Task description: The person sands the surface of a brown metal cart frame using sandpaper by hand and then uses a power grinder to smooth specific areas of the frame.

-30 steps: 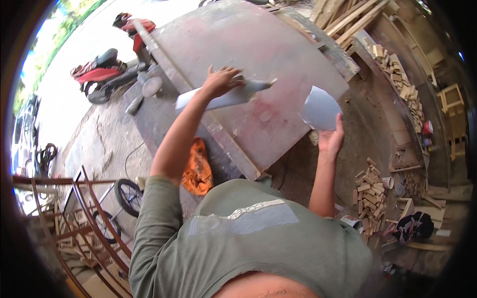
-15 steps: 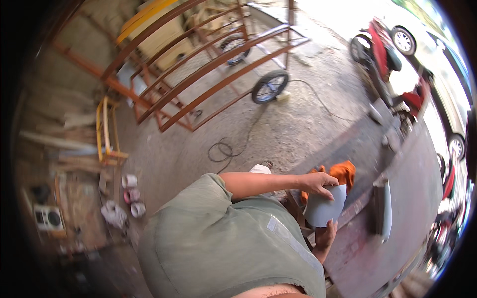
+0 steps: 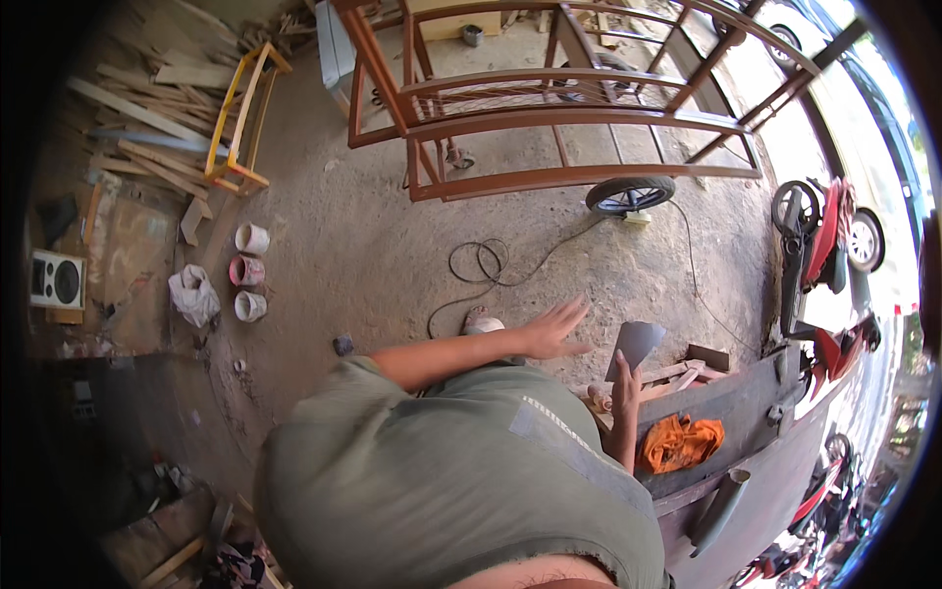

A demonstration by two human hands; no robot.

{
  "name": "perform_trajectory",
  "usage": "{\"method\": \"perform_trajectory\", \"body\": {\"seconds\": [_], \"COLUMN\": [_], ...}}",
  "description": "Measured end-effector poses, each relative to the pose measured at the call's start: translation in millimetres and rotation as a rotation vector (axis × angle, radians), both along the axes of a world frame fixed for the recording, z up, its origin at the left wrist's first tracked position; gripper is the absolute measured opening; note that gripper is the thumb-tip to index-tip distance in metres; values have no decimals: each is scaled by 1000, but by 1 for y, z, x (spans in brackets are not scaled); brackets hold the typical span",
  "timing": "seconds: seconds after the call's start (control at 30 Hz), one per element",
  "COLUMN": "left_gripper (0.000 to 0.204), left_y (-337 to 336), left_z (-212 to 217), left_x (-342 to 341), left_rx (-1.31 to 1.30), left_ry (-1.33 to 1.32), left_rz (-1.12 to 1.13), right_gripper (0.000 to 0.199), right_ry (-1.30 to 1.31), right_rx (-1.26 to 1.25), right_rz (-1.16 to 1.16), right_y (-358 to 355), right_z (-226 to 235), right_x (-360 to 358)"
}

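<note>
Sheet (image 3: 640, 341) sits gripped in right hand (image 3: 625, 395). Left hand (image 3: 556, 331) is empty, outstretched. Orange rag (image 3: 682, 445) lies on table (image 3: 754, 391).

Floor (image 3: 343, 226): worn, dusty concrete is spread ahead of the left hand (image 3: 554, 329), crossed by a looped cable (image 3: 451, 263).
Bench (image 3: 775, 481): set to the right of the right hand (image 3: 626, 393).
Brown frame (image 3: 579, 120): stood beyond both hands, a wheel (image 3: 628, 200) seen at its near edge.
Planks (image 3: 147, 110): heaped far left of the hands, beside a yellow frame (image 3: 222, 128).
Buckets (image 3: 247, 271): three are lined up, also leftward.
Light: daylight is let in at far right.
</note>
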State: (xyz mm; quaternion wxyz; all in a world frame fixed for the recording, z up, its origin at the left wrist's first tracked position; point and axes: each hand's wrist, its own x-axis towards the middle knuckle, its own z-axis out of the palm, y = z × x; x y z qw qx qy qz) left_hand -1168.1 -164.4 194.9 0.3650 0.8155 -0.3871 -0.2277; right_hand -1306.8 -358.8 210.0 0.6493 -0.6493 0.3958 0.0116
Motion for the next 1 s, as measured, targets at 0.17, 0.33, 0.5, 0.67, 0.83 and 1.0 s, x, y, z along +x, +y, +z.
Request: {"method": "perform_trajectory", "body": {"seconds": [0.17,0.33,0.5,0.67,0.83,1.0], "left_gripper": [70,50,90,106,99,99], "left_y": [142,196,212,165,175,241], "left_z": [18,-4,-76,-109,-106,-111], "left_x": [69,170,227,220,234,238], "left_rx": [73,217,510,597,394,554], "left_ry": [1123,445,-485,-347,-415,-423], "left_rz": [-333,114,523,560,461,506], "right_gripper": [41,35,42,39,43,43], "right_ry": [-62,55,56,11,-153,-9], "right_rx": [-59,12,56,-72,-94,-334], "right_rz": [44,269,453,391,450,430], "right_y": [43,69,85,91,81,61], "right_z": [-27,-29,-29,-24,-30,-63], "right_x": [80,136,187,236,273,307]}}
